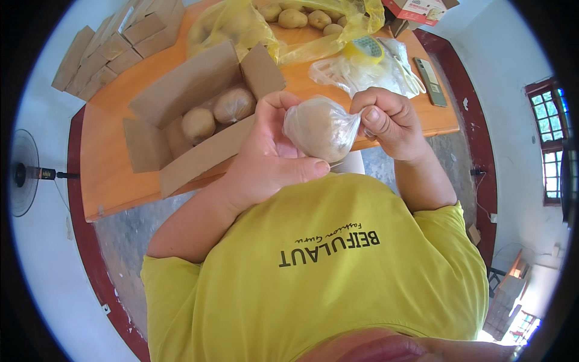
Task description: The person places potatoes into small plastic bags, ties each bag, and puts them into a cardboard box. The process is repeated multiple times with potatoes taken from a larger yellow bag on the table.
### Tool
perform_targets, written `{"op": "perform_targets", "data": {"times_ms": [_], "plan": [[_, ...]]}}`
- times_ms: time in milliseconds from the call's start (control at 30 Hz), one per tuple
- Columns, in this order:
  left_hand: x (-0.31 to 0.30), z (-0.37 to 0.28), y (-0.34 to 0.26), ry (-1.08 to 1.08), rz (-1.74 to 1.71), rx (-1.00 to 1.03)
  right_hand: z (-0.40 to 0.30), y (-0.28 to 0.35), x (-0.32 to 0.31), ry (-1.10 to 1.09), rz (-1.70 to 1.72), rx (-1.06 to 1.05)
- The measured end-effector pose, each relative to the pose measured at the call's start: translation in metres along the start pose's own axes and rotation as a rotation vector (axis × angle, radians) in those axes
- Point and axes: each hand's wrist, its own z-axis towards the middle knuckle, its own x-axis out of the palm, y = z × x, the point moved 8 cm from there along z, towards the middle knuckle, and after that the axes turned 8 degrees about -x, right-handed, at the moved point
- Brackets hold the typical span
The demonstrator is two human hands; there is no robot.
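A potato in a clear plastic bag (pixel 319 129) is held up in front of my chest. My left hand (pixel 276 151) cups it from the left, thumb along its lower side. The bag's neck is pulled tight and gathered between the thumb and curled fingers of my right hand (pixel 391 122). Left of my hands, an open cardboard box (pixel 203 156) stands on the wooden table with its flaps spread. Inside lie a bagged potato (pixel 234 105) and another potato (pixel 198 126), whose wrapping is hard to make out.
Loose potatoes (pixel 292 18) lie in a yellow plastic bag (pixel 230 27) at the back of the table (pixel 113 149). A tape roll (pixel 364 50) rests on clear plastic bags (pixel 334 72), near a phone (pixel 429 81). Small cardboard boxes (pixel 122 40) are stacked at the far left.
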Motion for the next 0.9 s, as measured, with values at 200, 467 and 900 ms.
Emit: {"op": "perform_targets", "data": {"times_ms": [200, 467, 900], "plan": [[0.003, 0.001, -0.008, 0.095, 0.181, 0.313, 0.0, 0.009, -0.01, -0.1, -0.073, -0.106], [-0.002, 0.011, 0.013, 0.072, -0.038, -0.041, 0.011, 0.03, -0.002, -0.061, -0.357, -0.466], [0.004, 0.01, 0.016, 0.291, -0.371, -0.166, 0.007, 0.03, -0.005, -0.169, -0.149, -0.498]]}}
